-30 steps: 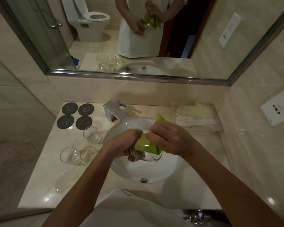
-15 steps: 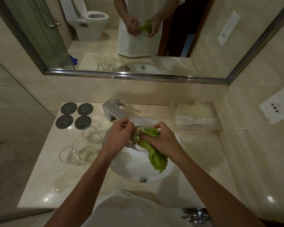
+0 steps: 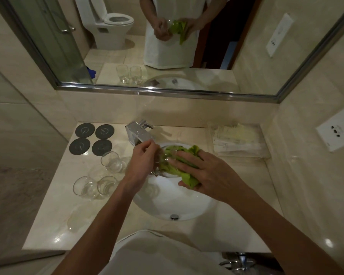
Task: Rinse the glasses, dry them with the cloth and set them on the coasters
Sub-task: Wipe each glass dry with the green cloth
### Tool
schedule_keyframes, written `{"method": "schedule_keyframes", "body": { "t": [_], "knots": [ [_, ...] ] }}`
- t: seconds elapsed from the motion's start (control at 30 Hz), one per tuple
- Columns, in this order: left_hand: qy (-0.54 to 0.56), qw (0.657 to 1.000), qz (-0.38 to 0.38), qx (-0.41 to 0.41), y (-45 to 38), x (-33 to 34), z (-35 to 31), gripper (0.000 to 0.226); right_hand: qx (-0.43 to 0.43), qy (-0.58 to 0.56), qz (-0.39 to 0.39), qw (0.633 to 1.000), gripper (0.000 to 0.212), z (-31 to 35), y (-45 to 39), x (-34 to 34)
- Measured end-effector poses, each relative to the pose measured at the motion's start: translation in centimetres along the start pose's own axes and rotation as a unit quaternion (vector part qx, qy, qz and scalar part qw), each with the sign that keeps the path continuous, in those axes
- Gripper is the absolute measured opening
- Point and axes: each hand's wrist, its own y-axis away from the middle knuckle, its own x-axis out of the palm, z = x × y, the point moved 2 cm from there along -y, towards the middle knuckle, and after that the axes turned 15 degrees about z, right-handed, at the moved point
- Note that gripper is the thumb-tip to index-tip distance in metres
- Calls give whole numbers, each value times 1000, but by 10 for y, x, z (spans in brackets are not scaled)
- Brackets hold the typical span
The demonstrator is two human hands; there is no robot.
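Over the white basin my left hand grips a clear glass on its side. A green cloth is stuffed into the glass and wraps over it. My right hand presses the cloth against the glass, with a fold hanging under the palm. Three more clear glasses stand on the counter to the left: one near the basin, two side by side nearer me. Four dark round coasters lie bare at the back left.
A chrome tap stands behind the basin, close to my left hand. A clear tray of packets sits at the back right. A puddle of water lies on the beige counter at front left. A mirror hangs above.
My hands lifted the glass and cloth toward the tap. The cloth went from bunched, to hanging loose, to spread over the glass under my flattened right hand.
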Motion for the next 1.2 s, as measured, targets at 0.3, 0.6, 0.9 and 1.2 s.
{"method": "schedule_keyframes", "body": {
  "t": [0.3,0.6,0.9,1.2],
  "knots": [
    [64,983,-103,139,2,2,-7,17,52,-243,-79,965,34,15,-25,-10],
    [62,978,-15,196,-2,-5,-7,20,-10,-212,-96,973,27,7,-28,-19],
    [-178,826,534,-26,0,-26,-51,76,-260,144,-43,954,31,-22,-17,-74],
    [-353,854,373,82,13,-8,-31,58,-185,101,19,977,41,-10,-14,-55]
  ]
}}
